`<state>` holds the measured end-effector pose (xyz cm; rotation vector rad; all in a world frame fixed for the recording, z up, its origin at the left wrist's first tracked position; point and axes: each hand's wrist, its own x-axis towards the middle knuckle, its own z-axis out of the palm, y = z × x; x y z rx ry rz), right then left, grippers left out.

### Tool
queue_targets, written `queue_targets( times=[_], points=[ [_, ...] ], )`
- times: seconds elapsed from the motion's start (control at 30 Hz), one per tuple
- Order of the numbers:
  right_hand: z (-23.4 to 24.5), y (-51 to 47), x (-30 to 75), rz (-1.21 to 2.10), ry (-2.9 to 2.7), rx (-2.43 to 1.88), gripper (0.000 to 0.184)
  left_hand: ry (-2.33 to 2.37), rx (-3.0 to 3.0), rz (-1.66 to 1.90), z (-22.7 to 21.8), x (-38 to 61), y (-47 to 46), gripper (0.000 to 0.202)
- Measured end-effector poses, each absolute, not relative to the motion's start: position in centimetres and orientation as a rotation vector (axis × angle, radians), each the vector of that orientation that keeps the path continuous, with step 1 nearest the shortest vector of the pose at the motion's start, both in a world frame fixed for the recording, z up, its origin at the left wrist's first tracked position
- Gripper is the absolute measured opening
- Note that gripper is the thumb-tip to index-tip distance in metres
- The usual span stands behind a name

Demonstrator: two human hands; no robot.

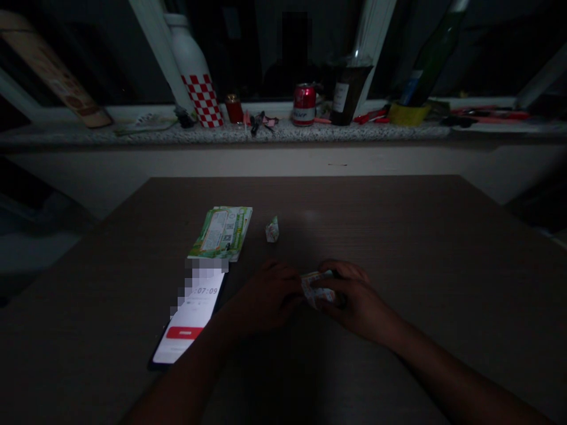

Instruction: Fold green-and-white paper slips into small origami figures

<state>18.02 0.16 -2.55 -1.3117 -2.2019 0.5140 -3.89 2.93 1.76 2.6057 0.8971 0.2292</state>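
A small piece of printed paper (318,289), apparently folded, lies low over the dark wooden table between my hands. My right hand (357,298) is closed on it, with fingers along its top and right side and the thumb at its lower edge. At the paper's left edge, my left hand (274,295) has its fingers drawn together, pinching that edge; its fingertips are partly hidden in the dimness. Beyond my hands a small folded paper piece (272,229) stands on the table. Left of it is a stack of green printed leaflets (221,230).
A lit phone (190,321) lies beside my left forearm, partly covered by it. Along the granite windowsill (274,134) stand a red-checked white bottle (199,82), a red can (304,106), a dark plastic cup (348,94) and a green bottle (436,56). The room is dim.
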Motion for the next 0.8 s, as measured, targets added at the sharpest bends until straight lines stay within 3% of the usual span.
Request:
queue_targets(
  times=[0.3,0.63,0.8],
  points=[
    [-2.2,0.2,17.9,0.526,-2.22,-1.332,0.037,1.15,2.605,0.255,0.2,-2.4,2.9,0.015],
    [-1.9,0.4,18.9,0.661,-2.253,-1.312,0.053,1.282,2.567,0.228,0.1,-1.4,2.6,0.015],
    [-1.8,0.4,18.1,0.627,-2.169,-1.352,0.032,1.292,2.558,0.229,0.0,-1.3,2.6,0.014]
  ],
)
